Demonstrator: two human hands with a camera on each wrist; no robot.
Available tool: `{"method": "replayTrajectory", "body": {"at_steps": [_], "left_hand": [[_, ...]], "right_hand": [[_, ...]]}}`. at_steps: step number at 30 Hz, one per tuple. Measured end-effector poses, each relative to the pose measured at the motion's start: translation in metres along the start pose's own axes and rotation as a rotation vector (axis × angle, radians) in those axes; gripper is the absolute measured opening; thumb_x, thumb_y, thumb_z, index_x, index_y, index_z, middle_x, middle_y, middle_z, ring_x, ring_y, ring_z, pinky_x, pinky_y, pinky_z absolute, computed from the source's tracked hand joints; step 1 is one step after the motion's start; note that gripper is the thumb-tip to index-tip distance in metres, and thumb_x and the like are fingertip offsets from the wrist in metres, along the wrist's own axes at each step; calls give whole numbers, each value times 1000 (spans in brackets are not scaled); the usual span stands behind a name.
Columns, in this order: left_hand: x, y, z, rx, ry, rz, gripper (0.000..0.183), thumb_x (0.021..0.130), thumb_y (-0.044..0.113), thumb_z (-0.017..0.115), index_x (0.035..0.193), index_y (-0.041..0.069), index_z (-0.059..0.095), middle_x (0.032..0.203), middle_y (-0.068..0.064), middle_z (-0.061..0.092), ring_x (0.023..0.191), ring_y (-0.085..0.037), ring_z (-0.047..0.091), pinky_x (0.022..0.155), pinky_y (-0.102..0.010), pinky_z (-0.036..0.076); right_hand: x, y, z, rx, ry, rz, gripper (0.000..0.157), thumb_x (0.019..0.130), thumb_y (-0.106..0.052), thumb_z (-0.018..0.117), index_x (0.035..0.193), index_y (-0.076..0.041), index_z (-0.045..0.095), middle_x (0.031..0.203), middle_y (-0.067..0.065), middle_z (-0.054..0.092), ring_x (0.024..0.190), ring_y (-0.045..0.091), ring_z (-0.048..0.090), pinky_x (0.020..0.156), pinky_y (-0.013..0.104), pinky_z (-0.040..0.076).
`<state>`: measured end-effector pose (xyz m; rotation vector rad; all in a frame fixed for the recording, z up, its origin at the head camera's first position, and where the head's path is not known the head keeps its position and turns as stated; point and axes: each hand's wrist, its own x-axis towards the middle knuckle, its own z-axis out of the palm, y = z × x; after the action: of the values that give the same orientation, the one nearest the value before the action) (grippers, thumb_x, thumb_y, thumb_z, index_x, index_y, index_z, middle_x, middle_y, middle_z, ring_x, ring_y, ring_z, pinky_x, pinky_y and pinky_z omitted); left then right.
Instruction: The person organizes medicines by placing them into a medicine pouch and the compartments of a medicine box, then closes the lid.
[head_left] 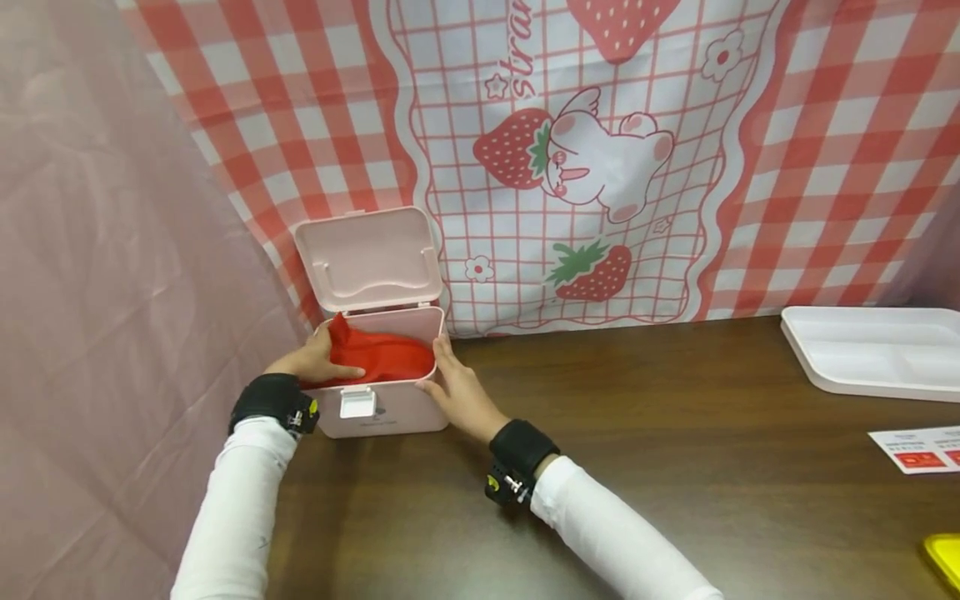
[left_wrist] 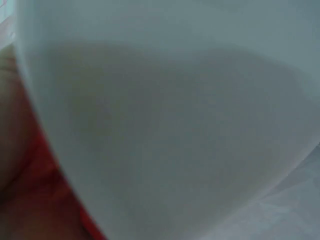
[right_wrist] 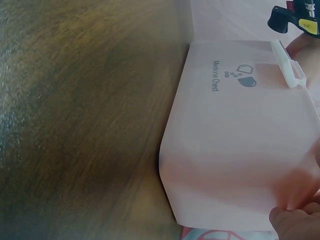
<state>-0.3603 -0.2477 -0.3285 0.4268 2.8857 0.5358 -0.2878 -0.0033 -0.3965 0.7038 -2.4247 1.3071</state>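
Observation:
A pale pink medicine chest [head_left: 390, 407] stands on the table with its lid [head_left: 372, 260] raised. Inside lies a soft red item [head_left: 390, 354], fabric-like, with one corner poking up at the left; its exact kind cannot be told. My left hand [head_left: 318, 360] reaches over the chest's left end and presses on the red item, thumb stretched across it. Against the chest's right end rests my right hand [head_left: 461, 392], fingers straight along the wall. The right wrist view shows the chest's printed front [right_wrist: 225, 115] and white latch [right_wrist: 287, 65]. A blurred pale wall [left_wrist: 175, 125] fills most of the left wrist view.
A white divided tray [head_left: 885, 387] sits at the table's back right. In front of it lies a printed card [head_left: 918, 450], and a yellow object [head_left: 943, 557] shows at the right edge. A pink curtain [head_left: 135, 292] hangs close on the left, a checked cloth [head_left: 832, 167] behind.

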Motion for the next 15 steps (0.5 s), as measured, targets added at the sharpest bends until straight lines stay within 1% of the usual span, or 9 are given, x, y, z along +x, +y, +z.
{"method": "replayTrajectory", "body": {"at_steps": [4,6,7,8,9,12,13,14,15], "left_hand": [[9,0,5,87,-49,-5,100,78,34,70,132,-22,6,135,-43,17,127,-52,16,108,-55,15],[24,-16,11,138,-107,-25,105,78,42,68,133,-22,5,135,-44,16,128,-52,14,109,-55,14],[38,-33,19,164,-118,-11,107,78,45,67,133,-21,4,136,-44,16,128,-53,14,108,-56,14],[56,-57,29,174,-103,37,109,79,51,63,135,-19,1,134,-44,17,129,-51,14,112,-50,11],[72,-77,38,191,-112,48,111,79,53,62,137,-17,-1,135,-43,17,129,-51,15,112,-50,12],[125,-150,68,230,-109,117,113,79,59,57,141,-10,-8,135,-42,22,128,-49,21,112,-45,15],[135,-165,74,234,-103,138,112,79,59,57,141,-8,-9,134,-41,25,127,-48,24,112,-44,17],[139,-172,77,230,-84,164,112,79,61,56,142,-5,-9,131,-41,28,125,-48,28,112,-41,19],[136,-164,73,223,-96,135,111,78,58,60,142,-6,-5,131,-40,31,123,-49,31,108,-46,25]], "right_hand": [[-1,2,-1,-4,-18,0,68,89,-22,58,138,11,23,146,26,19,138,30,18,110,41,21],[-1,4,-1,-11,-12,-4,68,89,-22,58,138,11,24,146,26,19,138,30,19,110,42,22],[-1,4,0,-12,-6,-5,68,89,-21,58,138,11,24,146,26,19,138,30,19,109,42,22],[0,5,0,-15,1,-5,68,89,-21,58,138,11,24,146,26,19,138,30,19,109,42,23],[0,5,0,-18,6,-6,67,89,-21,58,138,11,24,147,26,19,138,30,20,109,42,23],[0,5,0,-18,0,-13,68,89,-22,58,138,11,24,147,25,19,138,30,19,110,41,22],[0,5,-1,-21,-5,-16,68,89,-22,57,138,12,23,147,25,18,138,30,19,110,41,22],[0,5,-1,-24,-8,-17,68,89,-22,57,138,12,23,147,25,18,138,31,19,110,40,22],[0,5,-2,-24,-9,-18,69,89,-22,57,138,12,23,146,25,18,138,31,19,110,40,22]]}}
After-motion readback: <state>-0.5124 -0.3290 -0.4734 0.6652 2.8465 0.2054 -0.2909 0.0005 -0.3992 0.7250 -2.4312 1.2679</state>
